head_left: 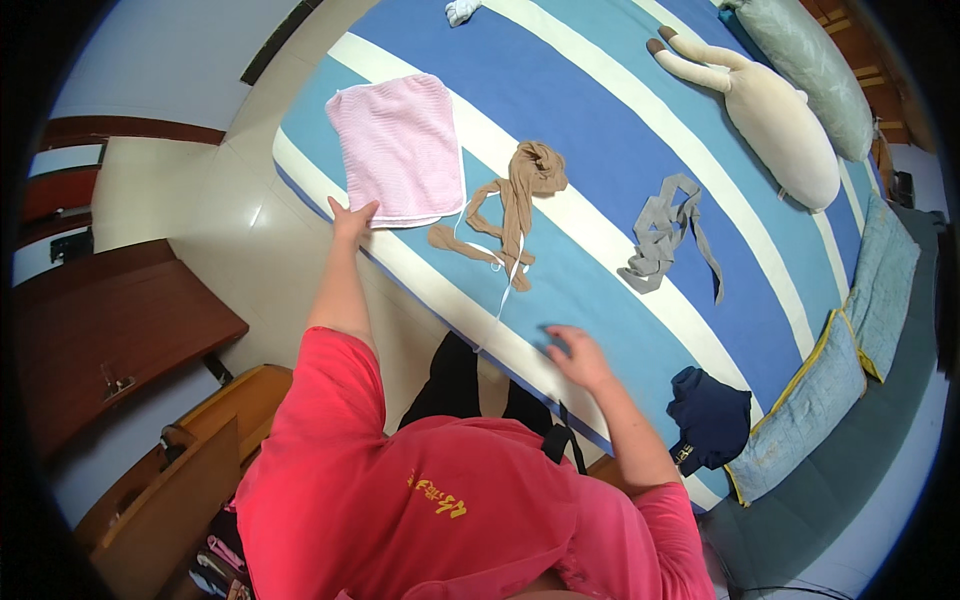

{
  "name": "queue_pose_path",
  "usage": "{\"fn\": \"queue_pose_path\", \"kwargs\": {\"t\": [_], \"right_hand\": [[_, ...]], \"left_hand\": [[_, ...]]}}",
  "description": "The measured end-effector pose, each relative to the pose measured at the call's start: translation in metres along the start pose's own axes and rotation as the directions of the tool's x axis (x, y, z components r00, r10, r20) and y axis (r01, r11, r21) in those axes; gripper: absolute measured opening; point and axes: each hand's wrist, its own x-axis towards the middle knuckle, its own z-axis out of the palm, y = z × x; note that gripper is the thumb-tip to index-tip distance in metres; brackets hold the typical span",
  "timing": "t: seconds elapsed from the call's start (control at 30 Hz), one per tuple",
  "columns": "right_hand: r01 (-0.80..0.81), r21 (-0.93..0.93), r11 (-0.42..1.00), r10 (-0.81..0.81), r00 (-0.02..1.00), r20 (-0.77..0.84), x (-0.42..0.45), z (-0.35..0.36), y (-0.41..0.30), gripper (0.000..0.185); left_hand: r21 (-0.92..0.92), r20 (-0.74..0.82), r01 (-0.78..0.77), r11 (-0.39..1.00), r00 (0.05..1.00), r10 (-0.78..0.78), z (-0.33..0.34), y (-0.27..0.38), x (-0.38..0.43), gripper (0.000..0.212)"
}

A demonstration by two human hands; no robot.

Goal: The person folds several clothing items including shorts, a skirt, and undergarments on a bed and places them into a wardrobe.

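Observation:
A folded pink ribbed towel (401, 150) lies flat near the left edge of the striped bed. My left hand (352, 217) rests on its lower left corner, fingers spread; whether they grip the cloth is not clear. To the towel's right are crumpled tan tights (517, 202), with a white cord (513, 274) trailing over the bed's near edge. My right hand (576, 354) hovers by the near edge, fingers apart and holding nothing, slightly blurred. Beyond it lies a twisted grey cloth strip (664, 232). A bunched navy garment (712, 416) sits right of my right forearm.
A cream stuffed toy (780, 127) and a pale green pillow (814, 67) lie at the upper right. Blue cushions with yellow edging (814, 405) lean by the grey headboard (832, 487). A small white cloth (461, 10) is at the top. Wooden furniture (127, 322) stands at left.

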Motion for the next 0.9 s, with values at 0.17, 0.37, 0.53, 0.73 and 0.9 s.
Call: {"fn": "queue_pose_path", "kwargs": {"t": [0.17,0.37,0.53,0.73,0.9], "right_hand": [[0.069,0.013,0.998,-0.07,0.997,0.035,0.05,0.018,-0.063,0.047],[0.344,-0.129,0.93,-0.359,0.778,-0.515,0.06,-0.01,-0.174,0.077],[0.404,-0.164,0.9,-0.412,0.665,-0.624,0.026,-0.038,-0.167,0.071],[0.19,-0.323,0.927,-0.374,0.477,-0.795,-0.061,-0.134,-0.136,0.029],[0.254,-0.487,0.836,-0.538,0.558,-0.632,-0.136,-0.15,-0.121,0.021]], "left_hand": [[-0.541,0.593,0.367,0.757,0.805,0.033,-0.029,0.086,-0.017,0.053],[-0.622,0.783,0.585,0.521,0.465,0.413,-0.132,0.178,-0.179,0.065],[-0.436,0.888,0.619,0.653,0.175,0.426,-0.148,0.191,-0.257,0.062],[-0.212,0.913,0.628,0.749,-0.147,0.382,-0.118,0.245,-0.312,0.06],[-0.18,0.881,0.394,0.902,-0.344,0.326,-0.097,0.226,-0.352,0.049]]}}
